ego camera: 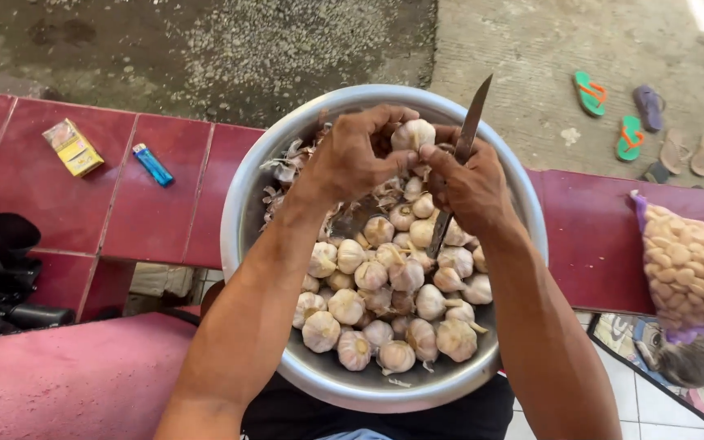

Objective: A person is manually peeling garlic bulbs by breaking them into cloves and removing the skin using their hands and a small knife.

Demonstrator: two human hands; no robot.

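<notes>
The left hand [360, 155] has its grip pinched on a garlic bulb [413, 133], thumb and fingertips curled round it above the far half of the metal bowl [242, 204]. The right hand [470, 186] has its grip pressed together round a knife [468, 130]; its thumb also reaches across to touch the bulb. The knife's handle is almost wholly hidden in the fist, only a dark strip showing below the palm, and the blade points up and away past the bowl's far rim. How the blade's edge sits against the bulb cannot be made out.

Both forearms come in from the near edge of the view, bent inward so that the hands meet over the bowl; the elbows are cut off. The bowl rests across the person's lap, its near rim over dark clothing, and its floor is mostly hidden under the heap of garlic bulbs [385, 310]. Loose papery skins [283, 171] lie along its far-left wall, partly behind the left wrist.

The red tiled ledge [124, 212] runs behind the bowl. At its right end lies a mesh bag of peeled cloves [690, 269], cut off by the frame. Toward its left end lie a small yellow box [73, 147] and a blue lighter [153, 165], just beside each other. A dark object at the far left is too cropped to identify.
</notes>
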